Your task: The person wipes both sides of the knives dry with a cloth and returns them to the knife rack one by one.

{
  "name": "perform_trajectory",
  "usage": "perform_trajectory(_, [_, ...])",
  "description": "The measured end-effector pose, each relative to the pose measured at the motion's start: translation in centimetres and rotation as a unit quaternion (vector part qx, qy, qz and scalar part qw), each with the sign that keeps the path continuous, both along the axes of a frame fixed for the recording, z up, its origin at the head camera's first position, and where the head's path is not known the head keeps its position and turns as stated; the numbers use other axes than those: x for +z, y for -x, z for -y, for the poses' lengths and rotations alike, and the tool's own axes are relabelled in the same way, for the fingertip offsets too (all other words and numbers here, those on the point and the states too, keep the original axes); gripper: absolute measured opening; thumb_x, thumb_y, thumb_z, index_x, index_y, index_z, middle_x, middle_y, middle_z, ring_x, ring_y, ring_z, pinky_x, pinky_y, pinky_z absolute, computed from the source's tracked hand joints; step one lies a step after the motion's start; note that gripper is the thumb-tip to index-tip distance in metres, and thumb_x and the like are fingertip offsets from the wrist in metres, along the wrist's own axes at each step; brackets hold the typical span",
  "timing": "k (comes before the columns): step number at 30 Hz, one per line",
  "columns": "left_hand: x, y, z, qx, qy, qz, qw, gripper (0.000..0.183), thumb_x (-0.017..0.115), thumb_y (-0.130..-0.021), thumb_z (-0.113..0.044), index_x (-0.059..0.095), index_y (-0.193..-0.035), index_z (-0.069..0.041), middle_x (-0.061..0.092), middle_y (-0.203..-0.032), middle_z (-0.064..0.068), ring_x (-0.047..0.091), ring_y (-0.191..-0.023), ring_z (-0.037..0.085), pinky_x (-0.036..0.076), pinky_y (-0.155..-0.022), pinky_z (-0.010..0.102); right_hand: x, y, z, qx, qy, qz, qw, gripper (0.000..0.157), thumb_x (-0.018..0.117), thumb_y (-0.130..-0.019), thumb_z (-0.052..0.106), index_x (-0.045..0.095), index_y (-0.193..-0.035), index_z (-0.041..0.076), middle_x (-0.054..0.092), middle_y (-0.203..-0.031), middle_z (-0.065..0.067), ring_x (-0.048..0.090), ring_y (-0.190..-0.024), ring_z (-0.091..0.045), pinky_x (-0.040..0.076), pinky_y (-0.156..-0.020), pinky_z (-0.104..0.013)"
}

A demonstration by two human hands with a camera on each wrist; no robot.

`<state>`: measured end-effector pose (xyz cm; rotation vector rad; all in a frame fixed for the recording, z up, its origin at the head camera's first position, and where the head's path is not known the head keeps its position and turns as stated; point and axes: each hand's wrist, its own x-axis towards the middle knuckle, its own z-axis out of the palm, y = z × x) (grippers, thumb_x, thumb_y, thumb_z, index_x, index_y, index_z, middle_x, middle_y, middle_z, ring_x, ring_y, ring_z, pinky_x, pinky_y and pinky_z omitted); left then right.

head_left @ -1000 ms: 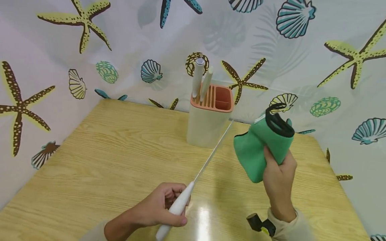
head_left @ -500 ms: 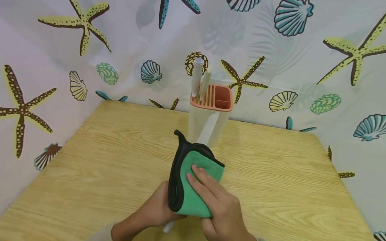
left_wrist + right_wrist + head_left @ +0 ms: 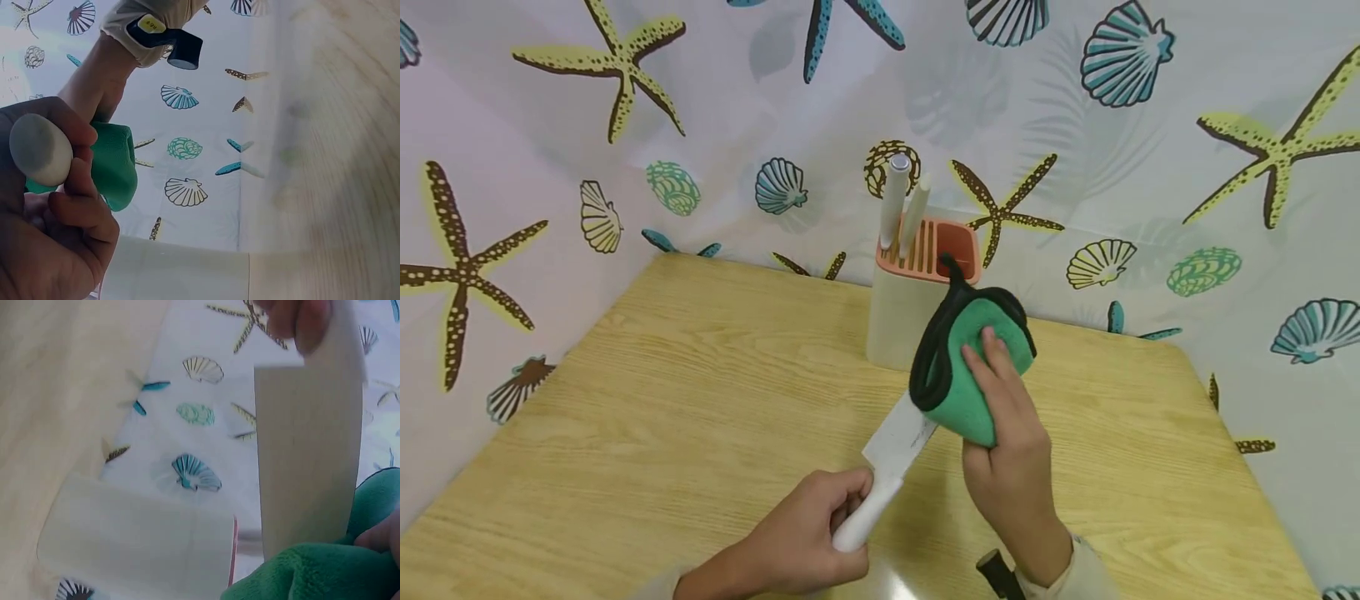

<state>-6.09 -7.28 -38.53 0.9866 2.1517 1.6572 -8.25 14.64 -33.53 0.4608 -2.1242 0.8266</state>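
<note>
My left hand (image 3: pixel 808 533) grips the white handle of a kitchen knife (image 3: pixel 898 437), whose broad blade points up and away over the table. A folded green cloth (image 3: pixel 977 375) with black edging is wrapped about the far part of that blade, hiding its tip. My right hand (image 3: pixel 1015 450) holds the cloth with thumb and fingers on either side. In the left wrist view the handle's rounded end (image 3: pixel 40 150) pokes out of the fist. Seen from the right wrist, the bare part of the blade (image 3: pixel 309 450) runs down into the cloth (image 3: pixel 312 572).
Behind the cloth stands a cream knife block (image 3: pixel 895 325) with an orange slotted top. Two white-handled knives (image 3: pixel 892 204) sit upright in its left slots. Around the wooden table (image 3: pixel 685 400) hangs a white sheet (image 3: pixel 722 108) printed with shells and starfish.
The cloth came from the right onto the knife near its handle, then slid up the blade toward the tip. The knife turned so that its broad side shows.
</note>
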Motion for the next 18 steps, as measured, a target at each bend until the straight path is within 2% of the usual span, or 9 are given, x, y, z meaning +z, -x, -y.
perform_trajectory(3, [-0.2, -0.2, 0.2, -0.018, -0.009, -0.021, 0.9996, 0.026, 0.063, -0.066, 0.009, 0.049, -0.081, -0.007, 0.044, -0.060, -0.011, 0.036, -0.053, -0.012, 0.032, -0.043, 0.010, 0.8, 0.8, -1.4, 0.005, 0.060, 0.001, 0.998, 0.064, 0.044, -0.077, -0.021, 0.061, -0.134, 0.003, 0.055, -0.147, -0.014, 0.047, -0.142, -0.017, 0.034, -0.118, -0.020])
perform_trajectory(4, [-0.2, -0.2, 0.3, -0.028, -0.011, -0.027, 0.9992, 0.026, 0.063, -0.066, 0.009, 0.050, -0.081, -0.007, 0.044, -0.061, -0.010, 0.035, -0.053, -0.012, 0.031, -0.042, 0.009, 1.1, 1.0, -1.9, 0.006, 0.086, 0.005, 0.996, 0.059, 0.045, -0.079, -0.020, 0.063, -0.131, 0.002, 0.061, -0.141, -0.011, 0.054, -0.135, -0.014, 0.039, -0.113, -0.017])
perform_trajectory(6, [-0.4, -0.1, 0.3, -0.054, -0.021, -0.031, 0.9978, 0.026, 0.064, -0.067, 0.010, 0.051, -0.082, -0.005, 0.046, -0.063, -0.007, 0.035, -0.055, -0.013, 0.032, -0.042, 0.008, 1.8, 1.3, -3.1, 0.019, 0.149, 0.033, 0.988, 0.044, 0.045, -0.088, -0.015, 0.067, -0.123, 0.000, 0.069, -0.125, -0.007, 0.067, -0.108, -0.008, 0.050, -0.094, -0.014])
perform_trajectory(8, [-0.6, 0.0, 0.4, -0.085, -0.042, -0.025, 0.9951, 0.025, 0.065, -0.069, 0.011, 0.051, -0.083, -0.003, 0.049, -0.065, -0.002, 0.037, -0.057, -0.012, 0.034, -0.043, 0.008, 2.5, 1.6, -4.2, 0.034, 0.232, 0.082, 0.969, 0.028, 0.046, -0.097, -0.005, 0.070, -0.110, 0.002, 0.072, -0.100, -0.001, 0.066, -0.080, -0.005, 0.051, -0.073, -0.015])
perform_trajectory(10, [-0.7, 0.1, 0.4, -0.118, -0.071, -0.004, 0.9905, 0.022, 0.065, -0.072, 0.011, 0.053, -0.086, -0.002, 0.050, -0.066, 0.004, 0.039, -0.060, -0.011, 0.036, -0.046, 0.008, 2.9, 2.1, -5.4, 0.066, 0.319, 0.151, 0.933, 0.021, 0.048, -0.102, 0.008, 0.069, -0.101, 0.007, 0.065, -0.083, 0.004, 0.058, -0.063, -0.005, 0.048, -0.060, -0.018])
perform_trajectory(12, [-0.7, 0.2, 0.3, -0.145, -0.102, 0.005, 0.9842, 0.019, 0.066, -0.076, 0.009, 0.055, -0.087, -0.001, 0.051, -0.066, 0.011, 0.043, -0.063, -0.010, 0.039, -0.049, 0.010, 3.1, 2.6, -6.5, 0.093, 0.409, 0.216, 0.882, 0.018, 0.049, -0.103, 0.012, 0.066, -0.100, 0.013, 0.063, -0.081, 0.005, 0.062, -0.066, -0.005, 0.052, -0.063, -0.019])
perform_trajectory(15, [-0.6, 0.4, 0.0, -0.168, -0.136, 0.007, 0.9763, 0.013, 0.067, -0.082, 0.003, 0.058, -0.090, 0.000, 0.054, -0.068, 0.018, 0.047, -0.067, -0.009, 0.043, -0.053, 0.012, 3.0, 3.0, -8.0, 0.073, 0.510, 0.270, 0.813, 0.009, 0.054, -0.102, 0.016, 0.063, -0.105, 0.016, 0.063, -0.088, 0.007, 0.064, -0.076, -0.004, 0.055, -0.070, -0.019])
perform_trajectory(17, [-0.6, 0.4, -0.1, -0.173, -0.146, 0.021, 0.9738, 0.009, 0.065, -0.088, 0.000, 0.057, -0.092, 0.002, 0.054, -0.070, 0.023, 0.049, -0.068, -0.009, 0.046, -0.052, 0.014, 3.0, 2.8, -8.8, 0.041, 0.557, 0.264, 0.786, 0.012, 0.056, -0.101, 0.017, 0.060, -0.112, 0.017, 0.061, -0.099, 0.007, 0.062, -0.086, -0.004, 0.055, -0.075, -0.019])
perform_trajectory(18, [-0.6, 0.4, -0.1, -0.179, -0.152, 0.039, 0.9713, 0.009, 0.062, -0.091, -0.001, 0.055, -0.094, 0.004, 0.055, -0.072, 0.026, 0.052, -0.069, -0.009, 0.049, -0.050, 0.016, 3.0, 2.6, -9.0, 0.025, 0.570, 0.255, 0.780, 0.015, 0.057, -0.101, 0.018, 0.058, -0.116, 0.016, 0.060, -0.103, 0.006, 0.062, -0.090, -0.005, 0.055, -0.077, -0.018])
